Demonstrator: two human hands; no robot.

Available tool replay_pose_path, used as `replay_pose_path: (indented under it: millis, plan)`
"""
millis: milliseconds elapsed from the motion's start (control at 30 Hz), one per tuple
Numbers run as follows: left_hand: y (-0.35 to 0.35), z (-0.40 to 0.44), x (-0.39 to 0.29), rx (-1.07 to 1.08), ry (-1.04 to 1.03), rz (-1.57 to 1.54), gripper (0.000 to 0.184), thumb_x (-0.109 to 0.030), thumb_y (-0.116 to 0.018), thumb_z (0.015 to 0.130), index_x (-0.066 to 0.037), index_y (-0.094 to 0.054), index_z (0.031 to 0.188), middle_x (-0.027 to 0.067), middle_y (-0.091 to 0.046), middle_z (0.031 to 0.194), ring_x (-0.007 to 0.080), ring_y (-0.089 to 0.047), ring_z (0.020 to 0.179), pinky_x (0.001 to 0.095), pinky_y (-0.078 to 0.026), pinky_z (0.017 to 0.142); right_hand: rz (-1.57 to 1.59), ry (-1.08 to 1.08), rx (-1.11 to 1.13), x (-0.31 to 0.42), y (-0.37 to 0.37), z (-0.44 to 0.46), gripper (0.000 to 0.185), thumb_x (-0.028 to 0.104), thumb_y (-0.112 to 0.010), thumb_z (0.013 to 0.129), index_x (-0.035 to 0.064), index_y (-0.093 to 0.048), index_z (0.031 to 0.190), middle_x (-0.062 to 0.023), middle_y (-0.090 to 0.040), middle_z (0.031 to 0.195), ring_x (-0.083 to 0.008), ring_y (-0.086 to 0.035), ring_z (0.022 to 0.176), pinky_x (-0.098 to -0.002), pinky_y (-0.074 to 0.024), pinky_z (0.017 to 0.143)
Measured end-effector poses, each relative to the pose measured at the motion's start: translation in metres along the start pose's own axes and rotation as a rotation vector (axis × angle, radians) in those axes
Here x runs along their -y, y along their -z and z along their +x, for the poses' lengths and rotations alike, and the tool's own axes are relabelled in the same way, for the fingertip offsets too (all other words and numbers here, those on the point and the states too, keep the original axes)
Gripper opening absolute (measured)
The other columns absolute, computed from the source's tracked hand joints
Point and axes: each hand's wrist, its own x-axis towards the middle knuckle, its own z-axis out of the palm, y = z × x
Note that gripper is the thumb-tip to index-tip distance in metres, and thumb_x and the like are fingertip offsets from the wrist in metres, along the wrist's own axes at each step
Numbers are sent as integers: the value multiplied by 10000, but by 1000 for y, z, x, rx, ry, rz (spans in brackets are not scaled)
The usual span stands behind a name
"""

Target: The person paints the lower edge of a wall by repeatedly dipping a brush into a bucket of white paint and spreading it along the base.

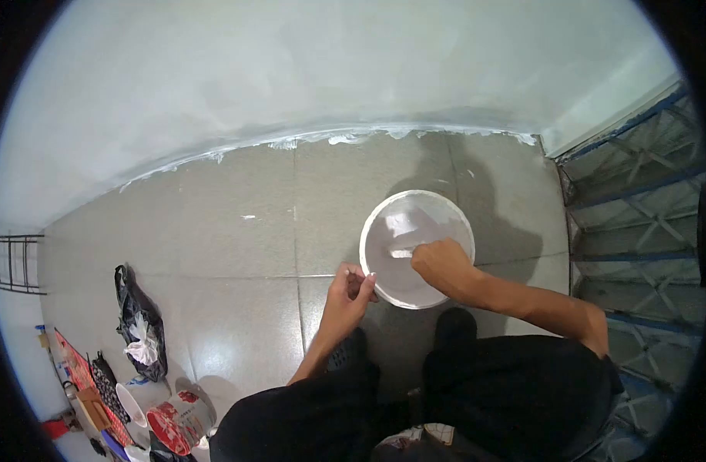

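Note:
A round white bucket (366, 271) stands on the floor in front of my feet, with pale, whitish paint or paste inside. My left hand (350, 292) is at its left rim, fingers curled and thumb against the edge. My right hand (443, 266) reaches over the bucket from the right, closed in a fist. A short whitish tool (402, 252) shows at the left of that fist, over the pale contents. Its kind is hard to make out, and my fingers hide the rest of it.
White smears run along the foot of the pale wall (330, 69). A blue-framed metal lattice gate (638, 231) stands on the right. At the left lie a black plastic bag (129, 300), a tipped white bucket (137, 400) and a red-and-white bucket (183, 422).

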Motion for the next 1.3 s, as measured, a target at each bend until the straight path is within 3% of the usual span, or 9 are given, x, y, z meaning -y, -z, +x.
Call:
replay_pose_path:
  millis: [100,200,300,700,800,1000,1100,1200,1300]
  plan:
    - [2,1,1,23,10,-34,152,-124,-552,902,-33,-430,906,63,-572,808,103,-569,696,251,-502,637,40,-11,-57,-8,15,-13,71,70,-576,731,31,-630,753,-133,-625,696,-275,-644,658,-364,-503,574]
    - [4,-1,0,36,34,-37,150,-125,-549,904,-35,-430,917,69,-570,833,105,-569,714,250,-498,641,73,-60,-7,-9,46,-24,79,85,-565,752,41,-630,752,-134,-628,716,-285,-639,680,-375,-498,597]
    - [5,1,-1,50,41,-29,144,-125,-547,905,-37,-434,921,66,-569,838,104,-565,717,247,-490,641,68,-28,80,-4,31,-16,91,95,-552,771,51,-628,746,-128,-635,746,-277,-640,707,-376,-489,620]
    - [2,0,-5,35,41,-3,131,-125,-539,908,-42,-438,908,53,-567,806,104,-562,697,251,-484,639,7,-130,-243,-16,0,5,81,59,-541,740,36,-619,738,-139,-608,668,-275,-631,652,-366,-486,567]
    - [2,1,-6,32,34,26,133,-124,-539,908,-39,-437,907,60,-567,810,108,-564,697,253,-485,640,-40,-77,-66,-13,-6,4,86,55,-536,738,23,-615,723,-145,-606,664,-281,-633,659,-374,-490,580]
    - [4,0,-6,66,20,15,121,-131,-510,922,-32,-439,926,92,-565,854,129,-570,744,275,-486,664,103,-87,-100,-9,6,-14,104,50,-545,739,24,-621,672,-149,-612,658,-289,-637,651,-376,-501,587]
    - [4,0,-3,56,18,2,123,-125,-520,916,-32,-440,915,84,-569,842,123,-570,732,269,-488,651,95,-117,42,-1,36,-23,98,63,-554,742,31,-625,683,-143,-618,682,-288,-638,670,-367,-504,593]
    - [2,1,-3,30,11,-3,129,-114,-541,903,-33,-442,898,73,-578,819,111,-572,708,260,-492,630,33,-32,118,5,18,-13,85,69,-557,734,46,-628,694,-136,-617,682,-280,-640,674,-363,-498,581]
    - [3,1,0,25,-4,14,129,-108,-543,902,-32,-439,894,73,-576,815,108,-574,700,251,-489,620,13,-7,-265,-4,6,-7,62,58,-567,713,42,-623,692,-128,-618,665,-268,-637,637,-363,-490,545]
